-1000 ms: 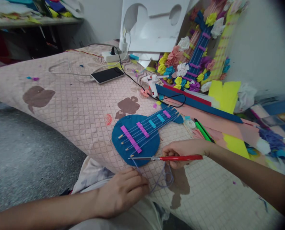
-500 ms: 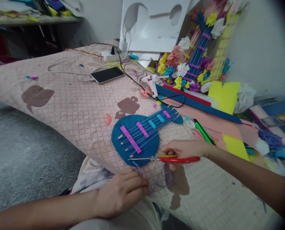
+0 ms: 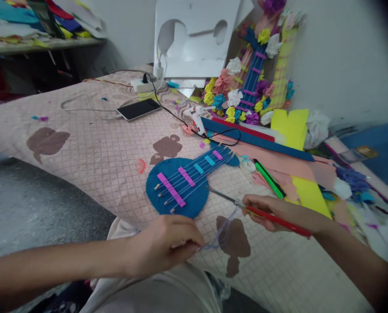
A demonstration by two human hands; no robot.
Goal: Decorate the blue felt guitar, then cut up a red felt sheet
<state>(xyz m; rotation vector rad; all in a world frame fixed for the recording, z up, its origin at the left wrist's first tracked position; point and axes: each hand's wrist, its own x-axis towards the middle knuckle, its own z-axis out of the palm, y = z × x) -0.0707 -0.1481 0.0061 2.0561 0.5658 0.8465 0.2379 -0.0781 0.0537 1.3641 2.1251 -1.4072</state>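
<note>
One blue paper guitar (image 3: 197,195) lies at the centre of the frame, with four strings, four pegs at its lower end, three magenta strips and two light-blue ones. Below it, the left hand (image 3: 169,243) is closed, pinching purple yarn (image 3: 224,230), whose loops blur. Right of centre, the right hand (image 3: 279,206) wraps one pair of red-handled scissors (image 3: 275,219); its finger placement is hard to make out. One phone (image 3: 139,109) rests on the counter (image 3: 109,148), upper left of centre.

A phone (image 3: 139,109) lies on the tabletop (image 3: 99,143) near a white power strip (image 3: 138,87); behind stands a white cutout panel (image 3: 197,18).
</note>
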